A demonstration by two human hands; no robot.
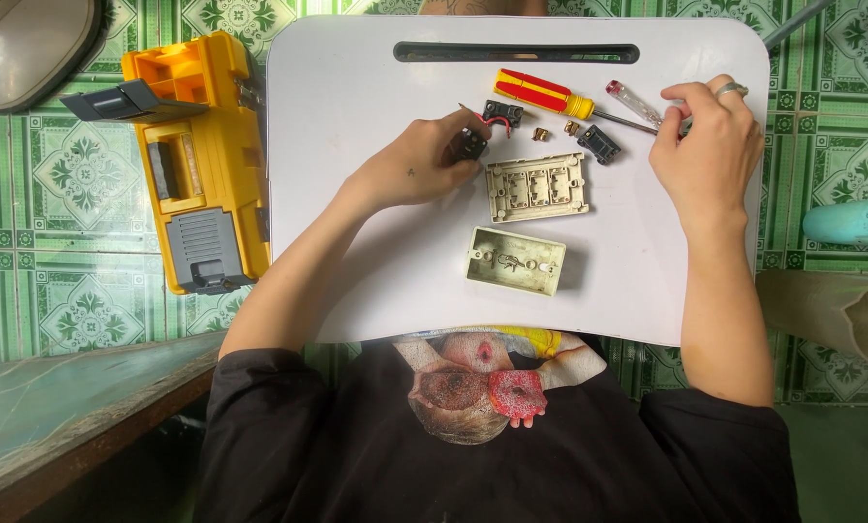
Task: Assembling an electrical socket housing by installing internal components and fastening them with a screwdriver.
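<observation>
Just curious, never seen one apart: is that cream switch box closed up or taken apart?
Taken apart. The cream frame plate lies separate from its back box on the white tray, and a black switch module lies loose.

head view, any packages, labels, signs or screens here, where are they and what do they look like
No packages, signs or screens in view.
Printed picture on black t-shirt: bottom centre, tan and red shapes, nearest thing to a label.
Yellow plastic toolbox: left of white lap tray, grey latches, no visible label.
</observation>
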